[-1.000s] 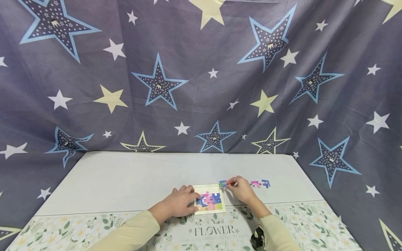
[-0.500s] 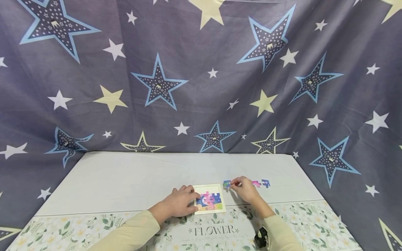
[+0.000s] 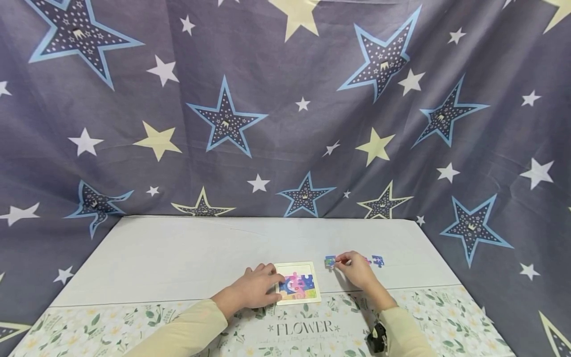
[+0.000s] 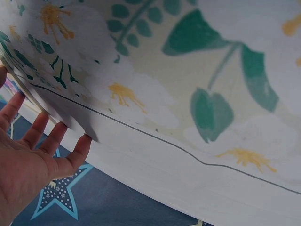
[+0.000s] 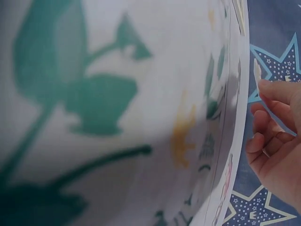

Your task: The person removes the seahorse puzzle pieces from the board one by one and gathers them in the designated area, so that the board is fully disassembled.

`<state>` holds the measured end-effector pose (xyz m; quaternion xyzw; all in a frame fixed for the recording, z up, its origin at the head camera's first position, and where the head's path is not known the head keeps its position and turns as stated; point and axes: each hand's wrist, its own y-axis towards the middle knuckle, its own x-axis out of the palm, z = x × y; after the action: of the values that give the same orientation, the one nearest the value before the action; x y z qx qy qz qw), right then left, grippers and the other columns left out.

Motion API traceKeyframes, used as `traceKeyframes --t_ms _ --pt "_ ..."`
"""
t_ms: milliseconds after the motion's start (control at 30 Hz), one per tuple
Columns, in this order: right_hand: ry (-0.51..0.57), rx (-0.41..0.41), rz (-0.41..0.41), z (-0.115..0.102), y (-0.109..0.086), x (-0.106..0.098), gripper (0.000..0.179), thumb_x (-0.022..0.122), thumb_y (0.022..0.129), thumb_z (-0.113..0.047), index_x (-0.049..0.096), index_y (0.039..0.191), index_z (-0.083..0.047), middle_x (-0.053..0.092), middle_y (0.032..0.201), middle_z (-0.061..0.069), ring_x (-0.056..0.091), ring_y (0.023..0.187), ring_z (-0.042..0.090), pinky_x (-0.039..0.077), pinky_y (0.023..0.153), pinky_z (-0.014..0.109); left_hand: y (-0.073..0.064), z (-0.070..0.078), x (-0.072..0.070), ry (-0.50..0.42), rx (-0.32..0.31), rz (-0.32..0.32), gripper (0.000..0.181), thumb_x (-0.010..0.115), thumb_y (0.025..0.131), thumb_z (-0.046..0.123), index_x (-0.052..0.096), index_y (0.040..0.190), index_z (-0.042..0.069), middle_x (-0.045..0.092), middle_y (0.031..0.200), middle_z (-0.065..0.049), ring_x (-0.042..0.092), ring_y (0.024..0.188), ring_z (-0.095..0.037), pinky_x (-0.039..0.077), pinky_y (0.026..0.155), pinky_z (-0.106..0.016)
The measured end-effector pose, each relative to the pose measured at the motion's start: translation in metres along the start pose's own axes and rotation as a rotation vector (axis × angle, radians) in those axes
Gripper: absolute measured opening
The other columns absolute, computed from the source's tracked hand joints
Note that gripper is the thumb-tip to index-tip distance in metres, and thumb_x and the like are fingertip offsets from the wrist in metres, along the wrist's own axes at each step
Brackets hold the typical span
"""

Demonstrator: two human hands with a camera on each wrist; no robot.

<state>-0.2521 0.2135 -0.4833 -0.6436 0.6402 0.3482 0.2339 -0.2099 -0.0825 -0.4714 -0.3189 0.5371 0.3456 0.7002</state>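
A small jigsaw puzzle tray (image 3: 317, 289) with a pale frame lies at the table's middle. Pink, blue and green pieces fill its lower part, and its upper part shows a bare pale base. My left hand (image 3: 255, 287) rests at the tray's left side, one finger reaching over the rim; the left wrist view shows its fingers (image 4: 55, 136) spread along the frame. To the right of the tray, my right hand (image 3: 357, 270) pinches a blue-green puzzle piece (image 3: 329, 262) between thumb and finger. Seen edge-on in the right wrist view, that puzzle piece (image 5: 257, 70) stands at the fingertips.
A blue puzzle piece (image 3: 378, 261) lies right of my right hand. Beside it, a pink piece (image 3: 368, 260) is mostly hidden by that hand. A floral cloth (image 3: 111, 327) covers the table's near part, and a star-patterned curtain (image 3: 285, 148) hangs behind.
My right hand has moved right, away from the tray's upper right corner, carrying the blue-green puzzle piece. It now covers most of the pink piece. My left hand and the tray have stayed put.
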Motion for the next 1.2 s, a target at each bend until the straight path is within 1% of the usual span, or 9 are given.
traceKeyframes --t_ms 300,467,600,833,1200 --pt "-0.012 0.055 0.0 0.008 -0.001 -0.007 0.009 0.068 0.084 -0.013 0.07 0.089 -0.005 0.063 0.085 0.006 0.053 0.072 0.013 0.042 0.062 0.026 0.001 0.0 0.001 -0.002 -0.003 -0.005 0.046 0.054 0.088 0.051 0.055 0.128 0.028 0.051 0.119 0.0 0.048 0.106 -0.017 0.041 0.09 -0.056" --pt "-0.021 0.053 -0.001 0.016 0.001 -0.009 0.01 0.068 0.084 -0.013 0.07 0.09 -0.005 0.064 0.086 0.006 0.054 0.073 0.012 0.043 0.064 0.026 0.001 0.0 0.001 -0.007 -0.002 -0.01 0.046 0.054 0.088 0.051 0.055 0.128 0.028 0.05 0.119 0.0 0.048 0.106 -0.017 0.041 0.09 -0.056" --pt "-0.013 0.056 -0.004 0.021 0.002 -0.013 0.011 0.067 0.084 -0.013 0.07 0.09 -0.005 0.066 0.086 0.006 0.055 0.073 0.013 0.044 0.063 0.027 0.001 -0.001 0.001 -0.016 0.003 -0.009 0.046 0.054 0.088 0.051 0.055 0.128 0.028 0.05 0.12 -0.001 0.048 0.106 -0.018 0.041 0.091 -0.057" --pt "0.002 0.079 -0.01 0.024 0.002 -0.017 0.011 0.066 0.085 -0.012 0.07 0.092 -0.004 0.068 0.085 0.005 0.056 0.074 0.013 0.043 0.062 0.026 0.001 -0.001 0.001 -0.017 0.01 -0.001 0.046 0.054 0.088 0.05 0.055 0.128 0.028 0.051 0.12 -0.001 0.048 0.107 -0.019 0.041 0.09 -0.057" --pt "0.028 0.083 -0.02 0.03 0.0 -0.02 0.012 0.064 0.087 -0.012 0.07 0.094 -0.004 0.068 0.087 0.006 0.054 0.073 0.011 0.043 0.06 0.025 0.001 -0.002 0.001 -0.016 0.007 -0.003 0.046 0.054 0.088 0.051 0.055 0.128 0.028 0.05 0.12 -0.001 0.048 0.106 -0.018 0.041 0.09 -0.057"
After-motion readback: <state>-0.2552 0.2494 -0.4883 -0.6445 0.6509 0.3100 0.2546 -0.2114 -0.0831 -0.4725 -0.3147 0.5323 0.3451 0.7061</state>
